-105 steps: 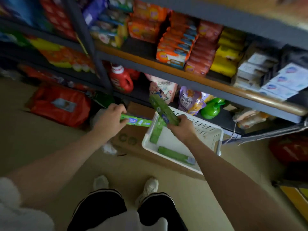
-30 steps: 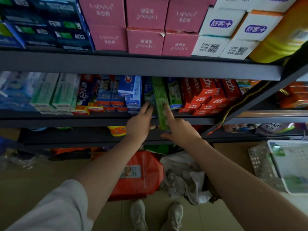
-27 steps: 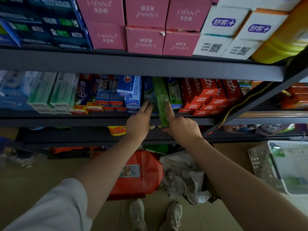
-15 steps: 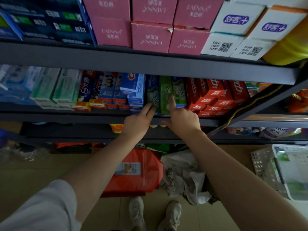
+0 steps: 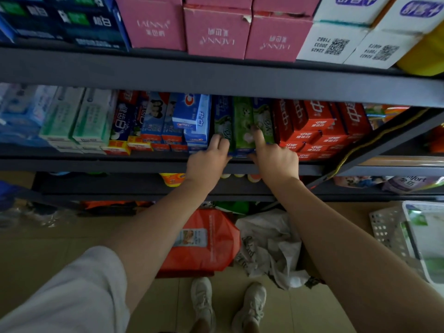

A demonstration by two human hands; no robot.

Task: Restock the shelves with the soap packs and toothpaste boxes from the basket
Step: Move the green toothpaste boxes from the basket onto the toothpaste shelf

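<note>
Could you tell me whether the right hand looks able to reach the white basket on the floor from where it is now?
Probably not without moving. The right hand is up at the shelf, fingers on the green toothpaste boxes, while the white basket sits low on the floor off to the right. Nothing blocks the way; bending down should do it.

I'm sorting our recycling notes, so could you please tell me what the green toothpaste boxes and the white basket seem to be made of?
Green toothpaste boxes: probably printed, slightly glossy cardboard, judging by flat faces and sharp folded edges.
White basket: likely moulded plastic, judging by the perforated wall and smooth rim.
</note>
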